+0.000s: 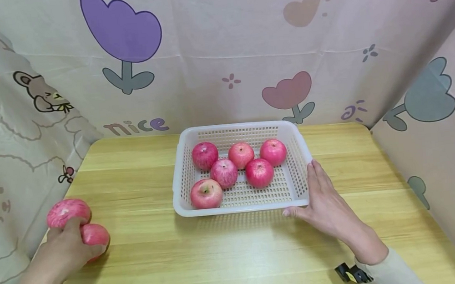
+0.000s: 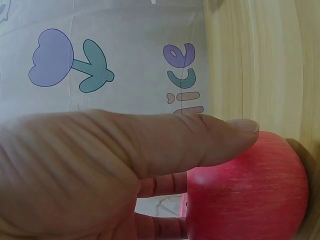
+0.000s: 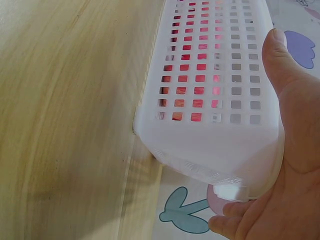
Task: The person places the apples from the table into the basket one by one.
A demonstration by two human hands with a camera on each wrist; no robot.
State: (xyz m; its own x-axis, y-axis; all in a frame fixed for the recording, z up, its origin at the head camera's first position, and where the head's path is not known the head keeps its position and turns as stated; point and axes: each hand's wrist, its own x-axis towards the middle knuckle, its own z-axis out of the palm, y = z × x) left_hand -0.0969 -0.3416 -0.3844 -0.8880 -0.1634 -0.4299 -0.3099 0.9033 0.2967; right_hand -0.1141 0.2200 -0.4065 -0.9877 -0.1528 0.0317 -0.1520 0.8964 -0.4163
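Observation:
At the table's left side, my left hand [image 1: 59, 252] grips a red apple [image 1: 95, 235]. The left wrist view shows the thumb across this apple [image 2: 250, 190], with fingers on its other side. A second, streaked apple [image 1: 67, 210] lies just beyond, by the fingertips; the head view does not show whether the hand holds it too. My right hand [image 1: 332, 205] rests against the near right corner of a white plastic basket [image 1: 242, 208], its fingers straight along the side and its thumb at the front rim. Several red apples [image 1: 260, 173] sit inside the basket.
The basket stands on a light wooden table [image 1: 230, 256], near its back edge. A patterned cloth [image 1: 209, 38] hangs behind and along both sides of the table. Both wrists carry small black camera mounts [image 1: 353, 274].

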